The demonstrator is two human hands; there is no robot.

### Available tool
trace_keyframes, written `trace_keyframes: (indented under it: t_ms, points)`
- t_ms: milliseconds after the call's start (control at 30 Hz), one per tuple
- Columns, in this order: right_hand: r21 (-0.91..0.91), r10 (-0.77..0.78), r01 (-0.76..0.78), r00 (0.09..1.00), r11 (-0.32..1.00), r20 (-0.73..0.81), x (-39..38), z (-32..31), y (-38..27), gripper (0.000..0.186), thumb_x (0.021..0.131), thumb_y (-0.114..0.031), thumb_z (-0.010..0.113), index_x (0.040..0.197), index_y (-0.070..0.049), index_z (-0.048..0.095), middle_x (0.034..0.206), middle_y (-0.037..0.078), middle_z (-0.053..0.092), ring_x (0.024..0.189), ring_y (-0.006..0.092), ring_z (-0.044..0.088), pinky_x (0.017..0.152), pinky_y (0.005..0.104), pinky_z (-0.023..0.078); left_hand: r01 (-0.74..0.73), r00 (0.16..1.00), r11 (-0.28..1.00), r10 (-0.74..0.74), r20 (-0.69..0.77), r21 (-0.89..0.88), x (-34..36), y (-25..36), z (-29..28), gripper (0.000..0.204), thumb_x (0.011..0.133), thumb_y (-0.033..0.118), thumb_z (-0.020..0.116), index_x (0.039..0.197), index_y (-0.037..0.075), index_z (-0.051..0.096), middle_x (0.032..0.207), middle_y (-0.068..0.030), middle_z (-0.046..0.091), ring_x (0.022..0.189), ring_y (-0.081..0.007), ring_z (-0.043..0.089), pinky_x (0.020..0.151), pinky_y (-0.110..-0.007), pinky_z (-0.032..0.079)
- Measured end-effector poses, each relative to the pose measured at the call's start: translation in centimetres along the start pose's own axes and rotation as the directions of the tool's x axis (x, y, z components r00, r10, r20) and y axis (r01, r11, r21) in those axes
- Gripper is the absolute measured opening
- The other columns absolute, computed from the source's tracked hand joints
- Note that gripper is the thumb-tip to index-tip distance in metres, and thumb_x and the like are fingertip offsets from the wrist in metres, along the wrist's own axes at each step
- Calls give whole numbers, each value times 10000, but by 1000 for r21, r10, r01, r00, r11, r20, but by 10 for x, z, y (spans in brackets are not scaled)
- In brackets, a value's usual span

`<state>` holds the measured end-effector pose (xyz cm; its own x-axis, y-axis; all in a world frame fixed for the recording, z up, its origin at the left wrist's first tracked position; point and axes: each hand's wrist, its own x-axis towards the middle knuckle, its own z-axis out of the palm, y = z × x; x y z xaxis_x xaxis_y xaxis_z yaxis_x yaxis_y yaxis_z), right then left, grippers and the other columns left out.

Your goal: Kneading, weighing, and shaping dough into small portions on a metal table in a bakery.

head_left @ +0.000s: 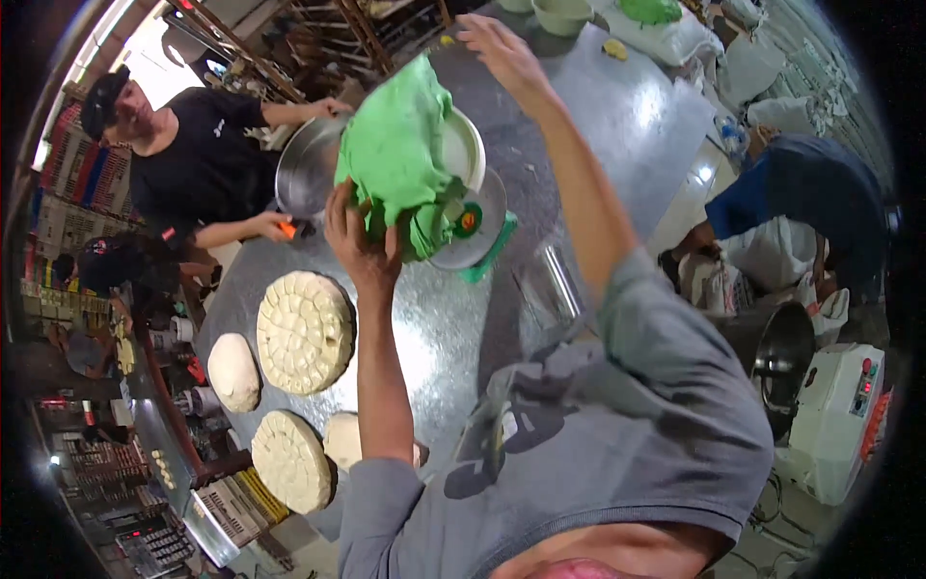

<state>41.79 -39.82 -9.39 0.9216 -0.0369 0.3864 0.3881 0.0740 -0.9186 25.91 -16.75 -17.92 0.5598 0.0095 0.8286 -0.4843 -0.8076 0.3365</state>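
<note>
A big, lumpy mass of soft green dough [397, 145] is raised above the metal table, its edges hanging in folds. My left hand [362, 232] grips its lower left side, fingers pressed into it. Beyond its right edge shows a white bowl [469, 150], partly hidden by the dough. Under them a round scale pan [487, 217] with a green base rests on the table. My right hand [497, 58] is apart from the dough, out over the far side of the table, with fingers stretched and nothing in them.
Pale scored dough rounds [306, 333] and smoother lumps [233, 372] lie at the left of the metal table [434, 338]. Across it, a co-worker [198, 145] holds a steel bowl [307, 169] and something orange. A clear cylinder [559, 280] lies right; a white machine [830, 420] stands beyond.
</note>
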Motion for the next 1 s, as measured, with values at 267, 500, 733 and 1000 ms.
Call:
trace_keyframes:
  t_ms: [267, 500, 733, 1000]
  points:
    - [-335, -38, 128, 964, 933, 264, 51, 36, 105, 440, 916, -483, 588, 1081, -86, 681, 915, 43, 651, 809, 136, 580, 738, 332, 477, 63, 997, 997, -64, -38, -36, 12, 16, 5, 302, 790, 243, 682, 892, 3, 528, 1205, -194, 575, 1079, -399, 524, 919, -471, 402]
    - [-313, -160, 204, 974, 928, 161, -33, 25, 52, 275, 834, -286, 717, 1005, -87, 634, 691, 70, 570, 644, 157, 559, 602, 336, 459, 236, 965, 932, -192, -179, 276, 28, 18, 41, 596, 898, 533, 509, 1159, -3, 496, 1085, -207, 505, 1005, -417, 503, 799, -533, 409]
    - [-596, -17, 302, 900, 744, 435, -88, 0, 52, 282, 797, -125, 608, 1072, -107, 672, 1082, 123, 630, 1019, 312, 624, 882, 411, 425, 167, 969, 784, -244, 49, 598, 23, 10, 28, 689, 834, 539, 511, 1267, 13, 415, 1292, -233, 367, 1209, -436, 332, 926, -603, 299]
    - [-417, 174, -31, 935, 908, 309, -93, -31, 27, 333, 921, -314, 565, 1077, -49, 695, 976, 152, 611, 891, 252, 584, 841, 380, 440, 188, 844, 959, -269, 465, 214, 71, 51, -74, 500, 745, 319, 800, 1136, 54, 637, 1402, -205, 385, 1301, -336, 341, 1023, -411, 341]
